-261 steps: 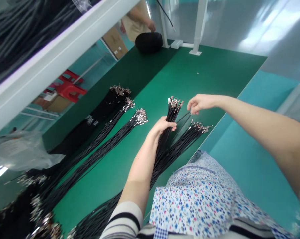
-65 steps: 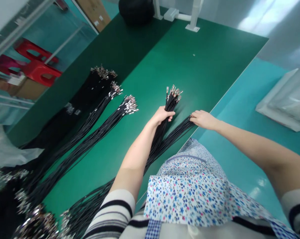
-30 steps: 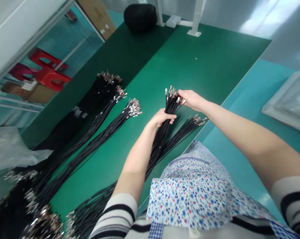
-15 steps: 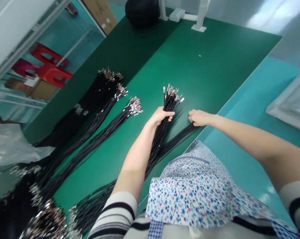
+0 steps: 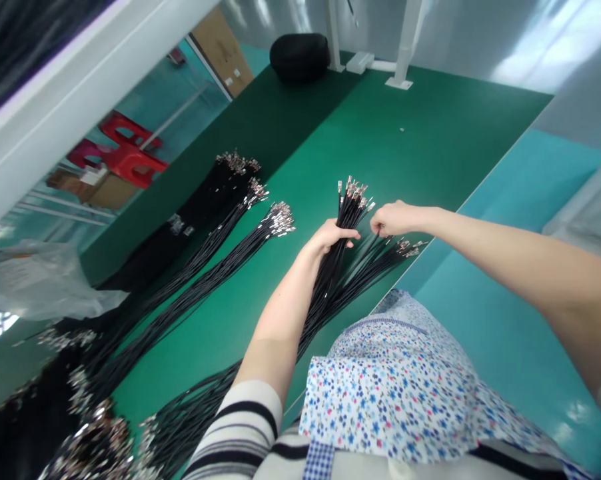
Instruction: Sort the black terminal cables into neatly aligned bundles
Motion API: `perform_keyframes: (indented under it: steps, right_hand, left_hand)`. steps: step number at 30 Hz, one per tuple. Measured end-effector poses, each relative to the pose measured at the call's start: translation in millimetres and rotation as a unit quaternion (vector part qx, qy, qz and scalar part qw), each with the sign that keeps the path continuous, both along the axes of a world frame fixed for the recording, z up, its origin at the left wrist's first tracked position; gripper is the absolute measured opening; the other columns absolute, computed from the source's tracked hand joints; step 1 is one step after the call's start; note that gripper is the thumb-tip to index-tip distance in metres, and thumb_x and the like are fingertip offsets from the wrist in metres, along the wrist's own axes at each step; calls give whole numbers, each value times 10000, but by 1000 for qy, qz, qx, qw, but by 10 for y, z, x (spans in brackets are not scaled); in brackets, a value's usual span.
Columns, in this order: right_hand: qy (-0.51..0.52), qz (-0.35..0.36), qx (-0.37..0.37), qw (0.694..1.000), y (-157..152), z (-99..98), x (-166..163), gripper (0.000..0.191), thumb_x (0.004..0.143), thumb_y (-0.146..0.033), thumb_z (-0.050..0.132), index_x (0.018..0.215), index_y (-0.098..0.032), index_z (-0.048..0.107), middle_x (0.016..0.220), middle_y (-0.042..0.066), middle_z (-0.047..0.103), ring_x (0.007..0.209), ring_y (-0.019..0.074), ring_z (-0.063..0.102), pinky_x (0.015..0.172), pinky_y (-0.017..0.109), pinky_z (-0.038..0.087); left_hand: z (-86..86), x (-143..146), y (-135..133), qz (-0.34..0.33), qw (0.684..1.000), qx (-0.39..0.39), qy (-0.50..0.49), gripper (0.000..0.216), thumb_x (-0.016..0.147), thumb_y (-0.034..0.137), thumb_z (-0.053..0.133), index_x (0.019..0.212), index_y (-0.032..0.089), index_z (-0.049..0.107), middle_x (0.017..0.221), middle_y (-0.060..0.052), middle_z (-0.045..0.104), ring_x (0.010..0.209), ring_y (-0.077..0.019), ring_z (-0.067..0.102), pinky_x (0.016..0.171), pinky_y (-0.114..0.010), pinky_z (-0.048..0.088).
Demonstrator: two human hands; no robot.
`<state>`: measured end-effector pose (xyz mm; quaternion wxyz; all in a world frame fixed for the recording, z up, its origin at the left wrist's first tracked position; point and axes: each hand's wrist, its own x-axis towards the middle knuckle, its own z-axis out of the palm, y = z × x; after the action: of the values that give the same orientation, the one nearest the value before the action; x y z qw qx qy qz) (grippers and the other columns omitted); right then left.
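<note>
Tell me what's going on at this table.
The left hand grips a bundle of black cables below its metal tips. Close beside it, the right hand seems to pinch blurred cable strands above a second bundle, near the edge of the green table. More bundles lie farther left.

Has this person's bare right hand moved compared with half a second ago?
Yes. Judged against the green tabletop's straight edge, the right hand has shifted inward, away from that edge and toward the left hand holding the black cable bundle.
</note>
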<state>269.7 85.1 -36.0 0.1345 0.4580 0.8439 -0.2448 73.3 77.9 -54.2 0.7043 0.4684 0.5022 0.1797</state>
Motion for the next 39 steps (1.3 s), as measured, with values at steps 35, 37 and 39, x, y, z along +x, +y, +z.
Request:
perform_keyframes:
  steps: [35,37,39]
  right_hand:
    - [-74,66,75,992,-180,-922,352,335,755,-47,447,1036,-143,601,956,128,608,898,212,560,669,278,399]
    - [-91,89,66,990,-166,-883,349,282,746,-58,476,979,-131,617,956,132,608,891,210,561,653,270,385]
    - [-99,107,51,988,-127,-812,364,239,737,-66,495,920,-131,634,978,130,609,901,209,561,629,263,370]
  left_hand:
    - [-234,14,65,12,1000,-7,-10,156,629,119,683,631,84,530,516,-35,587,417,-101,535,454,-232,434]
    - [-232,17,60,10,1000,-9,-11,142,624,120,678,640,79,544,541,-49,606,422,-107,543,461,-240,440]
    - [-228,24,51,12,1000,-10,-10,146,609,130,685,653,75,557,576,-64,626,434,-113,551,469,-251,446]
